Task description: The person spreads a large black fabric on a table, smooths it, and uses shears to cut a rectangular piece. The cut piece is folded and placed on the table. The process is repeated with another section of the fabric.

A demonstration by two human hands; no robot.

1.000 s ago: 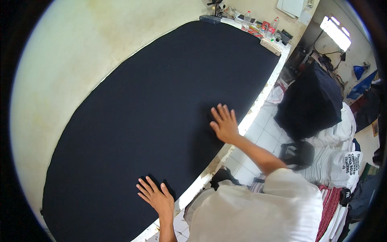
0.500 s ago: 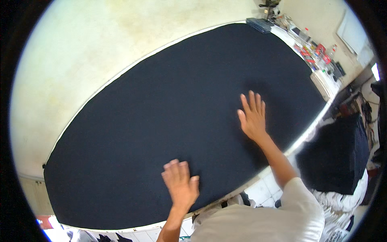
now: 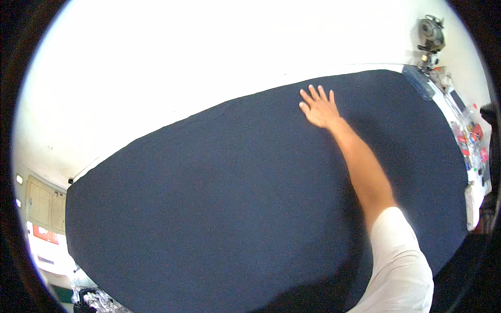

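Head view shows me one arm only: my right hand reaches far across a large sheet of dark navy cloth that covers nearly the whole table. I see the palm flat on the cloth, fingers spread and straight, gripping nothing, close to the cloth's far edge, where the fabric meets the pale wall. My forearm lies stretched over the fabric, with a white short sleeve at the lower right. My left hand is out of sight. The cloth lies smooth and flat, its far edge curving from the lower left up toward the upper right. At the far right end I see a sewing machine and a strip of small red and white items along the table's right edge.
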